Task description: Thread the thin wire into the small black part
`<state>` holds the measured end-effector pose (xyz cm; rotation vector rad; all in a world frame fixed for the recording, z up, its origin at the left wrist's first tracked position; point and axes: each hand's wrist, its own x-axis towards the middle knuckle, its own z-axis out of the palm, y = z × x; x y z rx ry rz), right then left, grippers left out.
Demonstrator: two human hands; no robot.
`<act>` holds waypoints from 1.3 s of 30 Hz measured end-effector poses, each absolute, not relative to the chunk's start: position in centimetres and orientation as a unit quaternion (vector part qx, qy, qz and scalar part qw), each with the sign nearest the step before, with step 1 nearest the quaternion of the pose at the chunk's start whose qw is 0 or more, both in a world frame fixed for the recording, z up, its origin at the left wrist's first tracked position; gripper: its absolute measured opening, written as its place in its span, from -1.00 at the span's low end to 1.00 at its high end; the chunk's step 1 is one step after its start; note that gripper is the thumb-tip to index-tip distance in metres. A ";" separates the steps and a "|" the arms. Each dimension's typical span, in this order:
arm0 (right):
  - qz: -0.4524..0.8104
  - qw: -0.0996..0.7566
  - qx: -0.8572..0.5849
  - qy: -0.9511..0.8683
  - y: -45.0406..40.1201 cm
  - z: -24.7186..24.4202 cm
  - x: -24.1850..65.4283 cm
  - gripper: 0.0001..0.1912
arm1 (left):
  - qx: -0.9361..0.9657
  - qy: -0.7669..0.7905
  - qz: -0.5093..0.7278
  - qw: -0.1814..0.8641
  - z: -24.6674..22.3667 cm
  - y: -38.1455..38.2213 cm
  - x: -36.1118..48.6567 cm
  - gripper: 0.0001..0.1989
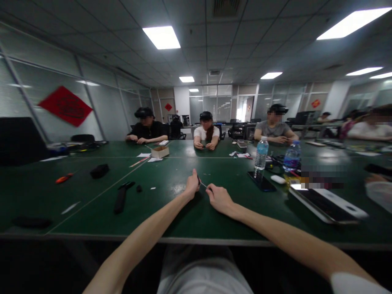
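Left hand (192, 184) curled shut around a small dark piece (199, 180), mostly hidden by the fingers; right hand (219, 199) half closed beside a thin pale stick (203, 184) running from that piece, contact hard to make out. Both hands over the matte green bench (171, 216). Farther off, an open cardboard box (159, 152), contents unseen, and 2 clear plastic water bottles (261, 153).
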<state>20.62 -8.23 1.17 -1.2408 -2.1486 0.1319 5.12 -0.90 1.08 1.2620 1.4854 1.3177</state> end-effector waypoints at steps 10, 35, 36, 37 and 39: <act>0.088 0.454 -0.508 -0.726 -5.3 3.4 23.8 -0.66 | 0.553 0.582 0.473 0.363 1.1 -1.7 5.4 -0.28; 0.026 0.253 -0.579 -0.775 1.4 2.3 31.7 -0.82 | 0.587 0.543 0.473 0.370 2.0 -2.6 5.8 -0.63; 0.029 0.254 -0.576 -0.776 1.3 2.4 31.6 -0.85 | 0.589 0.543 0.472 0.369 2.0 -2.6 5.8 -0.63; 0.030 0.257 -0.573 -0.777 1.2 2.4 31.4 -0.88 | 0.592 0.543 0.469 0.367 2.0 -2.7 5.8 -0.64; 0.028 0.263 -0.570 -0.778 1.0 2.5 31.1 -0.91 | 0.605 0.543 0.458 0.359 2.1 -2.9 5.8 -0.64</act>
